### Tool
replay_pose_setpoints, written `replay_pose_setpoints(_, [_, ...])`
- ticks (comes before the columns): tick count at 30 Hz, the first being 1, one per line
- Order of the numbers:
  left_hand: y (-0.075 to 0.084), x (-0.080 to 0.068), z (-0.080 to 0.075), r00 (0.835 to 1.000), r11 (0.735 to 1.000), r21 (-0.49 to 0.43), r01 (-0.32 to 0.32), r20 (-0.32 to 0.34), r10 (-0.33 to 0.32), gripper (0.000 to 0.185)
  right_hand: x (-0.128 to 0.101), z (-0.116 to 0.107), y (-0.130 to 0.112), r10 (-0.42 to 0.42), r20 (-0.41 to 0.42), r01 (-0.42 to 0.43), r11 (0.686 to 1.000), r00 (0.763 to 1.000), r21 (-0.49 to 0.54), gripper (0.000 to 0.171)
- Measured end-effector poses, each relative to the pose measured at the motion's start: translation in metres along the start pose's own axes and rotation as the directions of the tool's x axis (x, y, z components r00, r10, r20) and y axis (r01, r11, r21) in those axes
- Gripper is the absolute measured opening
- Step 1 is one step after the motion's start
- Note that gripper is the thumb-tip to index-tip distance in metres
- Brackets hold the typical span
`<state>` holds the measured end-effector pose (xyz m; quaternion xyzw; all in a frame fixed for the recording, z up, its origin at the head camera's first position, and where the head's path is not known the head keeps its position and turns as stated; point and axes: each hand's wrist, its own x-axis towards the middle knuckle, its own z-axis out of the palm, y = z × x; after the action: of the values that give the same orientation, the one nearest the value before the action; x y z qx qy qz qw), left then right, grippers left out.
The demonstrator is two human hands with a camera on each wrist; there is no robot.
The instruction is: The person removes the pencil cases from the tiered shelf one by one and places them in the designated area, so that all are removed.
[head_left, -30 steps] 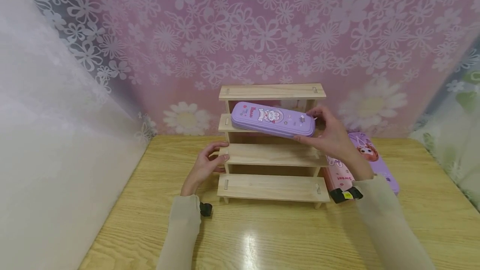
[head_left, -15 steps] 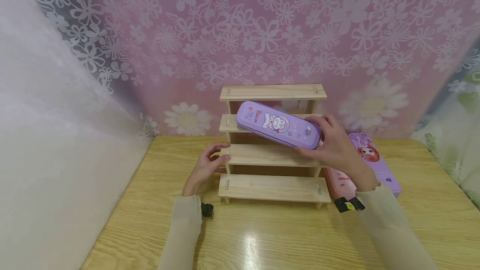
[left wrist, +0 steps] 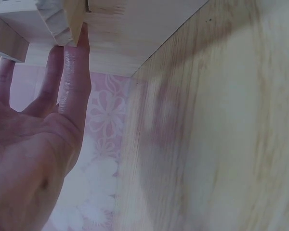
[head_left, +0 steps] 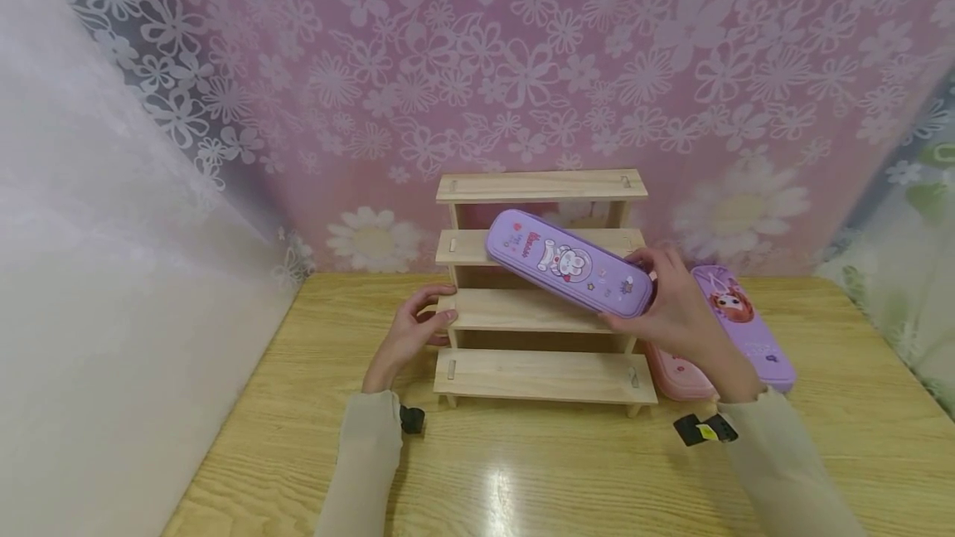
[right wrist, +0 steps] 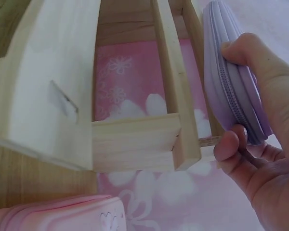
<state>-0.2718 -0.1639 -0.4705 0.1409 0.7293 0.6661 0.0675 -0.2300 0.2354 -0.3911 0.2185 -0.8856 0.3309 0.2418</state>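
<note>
Wooden bench [head_left: 522, 471], frame centre: right hand [head_left: 675, 305] grip holds purple pencil case [head_left: 570, 263] tilted; left hand [head_left: 410, 334] grip wide, touching stepped shelf [head_left: 540, 309].

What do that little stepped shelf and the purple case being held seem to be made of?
The stepped shelf looks like pale, unpainted wood: grain lines and slotted joints show, with a matt surface. The purple case in the right hand has a zip along its edge and a smooth printed cartoon top; probably a moulded shell covered in fabric or plastic, though that's unclear.
</note>
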Motion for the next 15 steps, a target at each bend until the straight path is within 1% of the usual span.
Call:
replay_pose_setpoints(4, [-0.001, 0.0, 0.0, 1.0, 1.0, 0.0, -0.001, 0.003, 0.001, 0.041, -0.006, -0.001, 0.003, 0.003, -0.005, -0.003, 1.0, 1.0, 0.019, 0.085])
replay_pose_setpoints(15, [-0.003, 0.0, -0.001, 1.0, 1.0, -0.001, -0.014, 0.006, 0.014, 0.04, -0.025, 0.0, 0.012, 0.051, -0.074, -0.048, 0.998, 0.996, 0.042, 0.094])
